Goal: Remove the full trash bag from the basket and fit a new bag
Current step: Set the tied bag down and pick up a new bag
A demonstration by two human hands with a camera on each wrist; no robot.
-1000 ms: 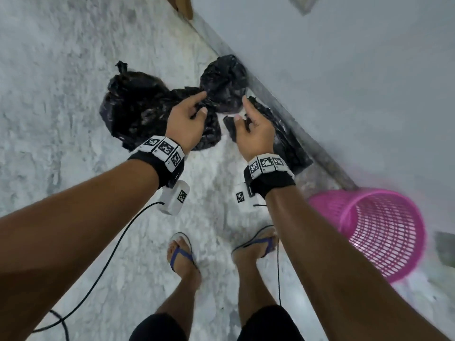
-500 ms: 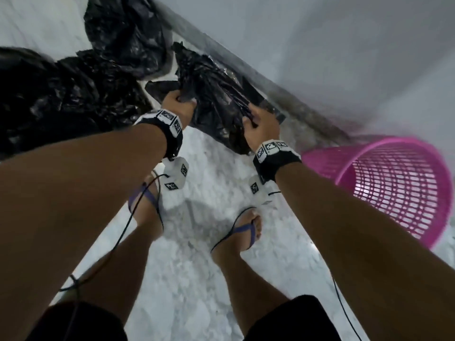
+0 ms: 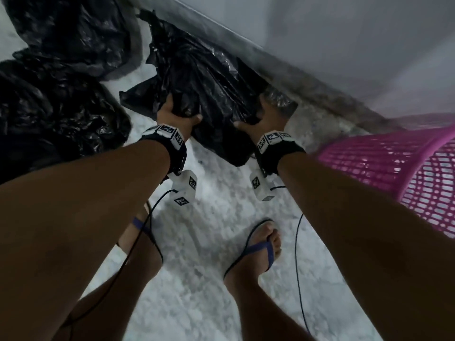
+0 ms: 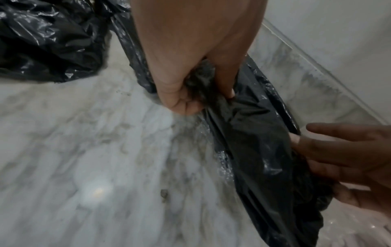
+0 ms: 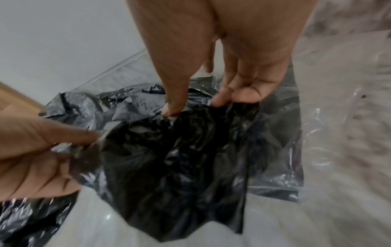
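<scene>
Both hands hold the same black bag (image 3: pixel 209 77), an empty, crumpled one, lifted partly off the marble floor (image 3: pixel 209 217) near the wall base (image 3: pixel 307 77). Left hand (image 3: pixel 174 116) grips the bag's left edge: in the left wrist view the fingers (image 4: pixel 180 100) are curled tight with a wad of plastic bunched between them and the thumb. Right hand (image 3: pixel 264 116) holds the right edge: in the right wrist view the thumb (image 5: pixel 171 110) and fingertips pinch the film from above, fingers only partly bent, not a full fist. The bag hangs slack between the two hands and sags below the fingers, its lower end trailing toward the floor; its far part lies past the fingertips against the wall base. A clear plastic sheet (image 5: pixel 330 133) lies under and just right of the right fingers, touching the bag. Two stuffed black bags (image 3: pixel 56 99) sit on the floor left of the left fingers, near but apart from the held bag. Pink basket (image 3: pixel 406 173) stands right of the right wrist, close to the forearm, apart from the bag; its inside is not visible. Feet in blue sandals (image 3: pixel 261 249) are behind the hands. Head view is slightly blurred.
</scene>
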